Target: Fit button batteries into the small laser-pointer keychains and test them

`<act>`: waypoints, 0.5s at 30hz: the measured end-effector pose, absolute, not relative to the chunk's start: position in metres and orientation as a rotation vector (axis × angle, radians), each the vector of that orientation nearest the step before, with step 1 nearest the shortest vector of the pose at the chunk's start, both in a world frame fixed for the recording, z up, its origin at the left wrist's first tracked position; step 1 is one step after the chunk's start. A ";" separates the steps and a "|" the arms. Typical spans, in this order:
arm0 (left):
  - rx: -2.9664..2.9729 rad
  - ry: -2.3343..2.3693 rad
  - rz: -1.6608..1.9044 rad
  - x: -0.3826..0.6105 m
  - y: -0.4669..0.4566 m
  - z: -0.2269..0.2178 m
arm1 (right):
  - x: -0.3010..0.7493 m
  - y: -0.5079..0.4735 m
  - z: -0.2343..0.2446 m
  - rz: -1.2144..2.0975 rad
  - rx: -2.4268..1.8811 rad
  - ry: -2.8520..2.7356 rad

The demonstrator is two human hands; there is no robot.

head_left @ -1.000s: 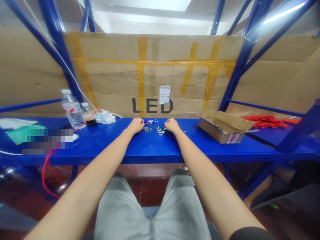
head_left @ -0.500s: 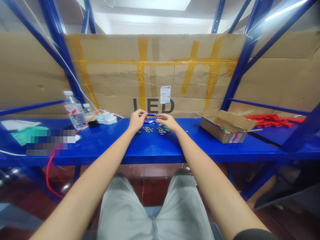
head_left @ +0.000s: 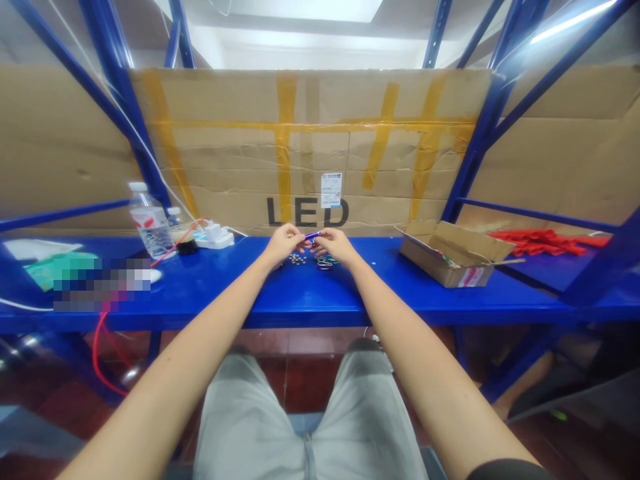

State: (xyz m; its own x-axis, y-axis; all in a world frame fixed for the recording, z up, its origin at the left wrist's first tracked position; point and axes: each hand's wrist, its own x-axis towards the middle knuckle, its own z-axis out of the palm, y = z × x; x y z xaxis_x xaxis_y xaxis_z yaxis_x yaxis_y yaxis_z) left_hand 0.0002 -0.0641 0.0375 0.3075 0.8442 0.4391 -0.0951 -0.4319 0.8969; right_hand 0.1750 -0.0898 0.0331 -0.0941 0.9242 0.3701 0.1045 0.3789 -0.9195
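Pinched between the left hand and right hand is a slim purple piece. A light, steady fingertip hold would suit it; small rings lie nearer.

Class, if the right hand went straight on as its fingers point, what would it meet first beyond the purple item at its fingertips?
Most likely the left hand, just across the purple item from the right hand, though depth is unclear.

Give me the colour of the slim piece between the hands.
Purple: the slim piece, in the head view.
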 end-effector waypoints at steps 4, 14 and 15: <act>1.849 0.795 1.135 0.001 -0.063 0.034 | 0.173 -0.087 0.030 0.742 -1.061 -1.584; 2.292 0.837 1.137 -0.002 -0.063 0.028 | 0.168 -0.094 0.031 0.817 -1.083 -1.609; 2.316 0.842 1.136 -0.002 -0.063 0.027 | 0.168 -0.094 0.031 0.802 -1.082 -1.613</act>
State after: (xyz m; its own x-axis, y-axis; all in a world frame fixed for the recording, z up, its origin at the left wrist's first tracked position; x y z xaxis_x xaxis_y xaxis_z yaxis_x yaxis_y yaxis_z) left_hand -0.0022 -0.0631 0.0272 0.4816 0.6797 0.5533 0.3318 -0.7257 0.6028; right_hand 0.1681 -0.0945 0.0311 -0.1070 0.9245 0.3657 0.2661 0.3811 -0.8854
